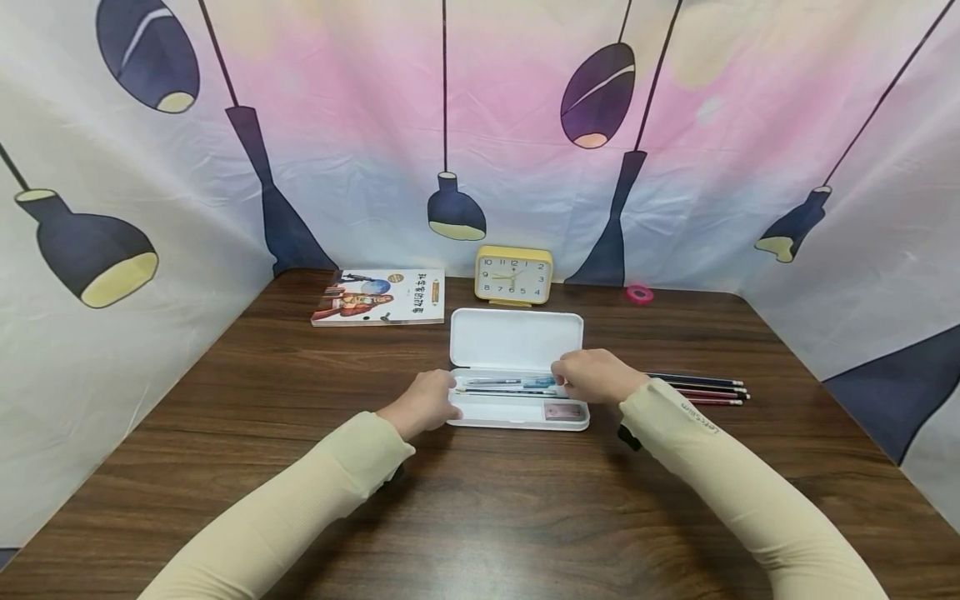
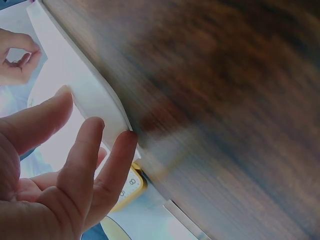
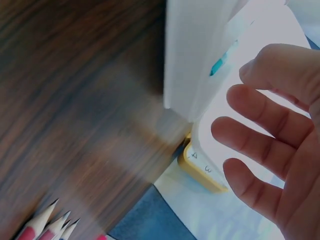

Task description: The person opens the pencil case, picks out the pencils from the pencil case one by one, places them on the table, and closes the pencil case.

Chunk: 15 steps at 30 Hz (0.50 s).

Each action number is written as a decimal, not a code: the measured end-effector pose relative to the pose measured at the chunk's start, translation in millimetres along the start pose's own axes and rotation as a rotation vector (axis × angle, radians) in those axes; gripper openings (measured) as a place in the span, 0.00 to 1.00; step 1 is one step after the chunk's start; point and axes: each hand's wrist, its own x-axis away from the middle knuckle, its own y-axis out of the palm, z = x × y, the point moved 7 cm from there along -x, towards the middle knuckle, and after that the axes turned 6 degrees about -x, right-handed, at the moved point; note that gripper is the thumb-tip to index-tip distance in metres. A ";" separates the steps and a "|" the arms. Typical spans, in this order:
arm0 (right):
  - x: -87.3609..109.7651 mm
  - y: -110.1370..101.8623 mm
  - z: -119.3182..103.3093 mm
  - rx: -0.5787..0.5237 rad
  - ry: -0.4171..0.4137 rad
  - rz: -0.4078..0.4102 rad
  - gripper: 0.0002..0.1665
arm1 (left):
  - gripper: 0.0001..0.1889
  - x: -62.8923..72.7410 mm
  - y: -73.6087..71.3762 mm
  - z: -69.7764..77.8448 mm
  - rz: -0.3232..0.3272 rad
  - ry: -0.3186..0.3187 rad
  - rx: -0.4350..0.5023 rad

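Note:
A white pencil case (image 1: 517,337) lies with its lid raised on the table. Pens (image 1: 495,382) and a thin dark stick lie in its back compartment; a pinkish eraser (image 1: 564,412) sits front right. My left hand (image 1: 423,404) holds the case's left end; in the left wrist view the thumb is at the rim and fingers (image 2: 117,165) lie along the outer wall. Over the right end is my right hand (image 1: 600,375), thumb near the fingertips. In the right wrist view nothing shows between its loosely bent fingers (image 3: 260,142); a teal pen part (image 3: 222,60) lies beyond the thumb.
Several pencils (image 1: 705,387) lie right of the case, partly behind the right forearm. A yellow clock (image 1: 513,275) stands behind the lid. At the back left lies a book (image 1: 378,297), and a pink ring (image 1: 639,293) is at the back right. Printed cloth borders the table's back.

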 end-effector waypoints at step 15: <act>-20.3 7.6 -7.5 -0.003 0.002 -0.061 0.07 | 0.24 0.5 0.3 0.4 -0.001 0.000 0.005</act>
